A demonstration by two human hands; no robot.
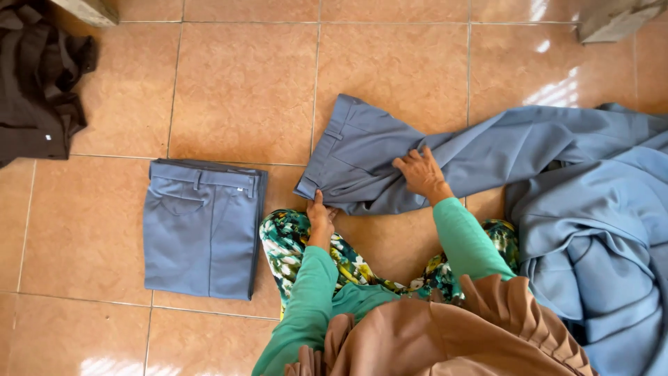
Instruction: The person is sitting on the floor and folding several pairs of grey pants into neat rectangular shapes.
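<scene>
Kneeling on the tiled floor (243,83), you have both hands on a pair of blue-grey trousers (362,150) spread just in front of your knees. Your left hand (320,217) pinches the near hem of the waistband end, fingers closed on the cloth with the thumb pointing up. Your right hand (419,173) lies flat and spread on the fabric a little farther along, pressing it down rather than gripping it. The two hands are apart, with a fold of the trousers between them.

To your left, a second pair of the same blue-grey trousers, folded into a neat rectangle (202,226), rests on the tiles, close to your knee but not touching the pair in hand. To your right, a loose heap of blue-grey cloth (598,244) crowds against your leg, and the trouser legs run into it. A crumpled dark garment (38,83) lies in the far left corner, well apart.

The floor is glossy terracotta tile with pale grout lines, catching bright daylight glare at the far right.
</scene>
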